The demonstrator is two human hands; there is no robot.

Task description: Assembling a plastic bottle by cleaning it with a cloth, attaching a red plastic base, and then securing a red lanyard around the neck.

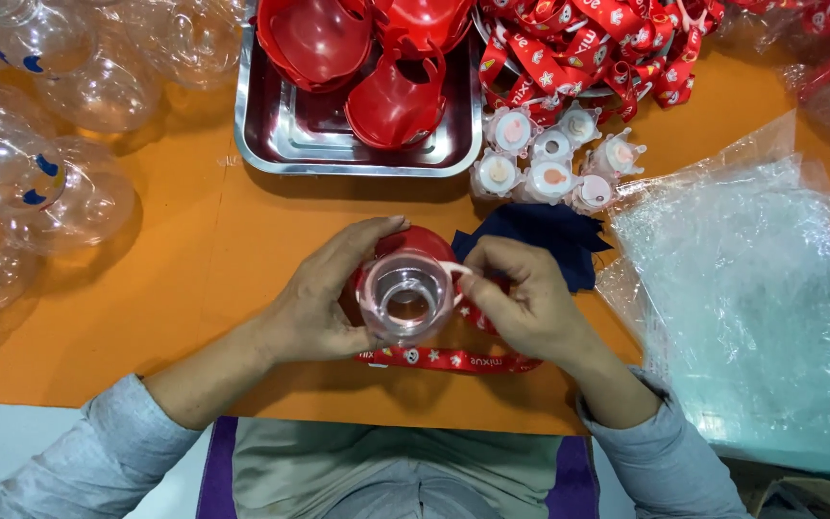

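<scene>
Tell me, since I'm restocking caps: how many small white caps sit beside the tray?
7 small white caps, clustered right of the metal tray on the orange table: three in the back row, four nearer the hands. Others may hide under the red straps.

— What sits at the far edge of the orange table?
— A rectangular steel tray holding red plastic cup-shaped shells, some stacked. To its right lies a heap of red printed fabric straps.
— And just below the straps?
— A cluster of small white round caps, close together, with a dark blue cloth just beneath them.
— The sides?
— On the left, a pile of clear round plastic bottles, a few with blue marks. On the right, a stack of clear crinkled plastic bags.
</scene>
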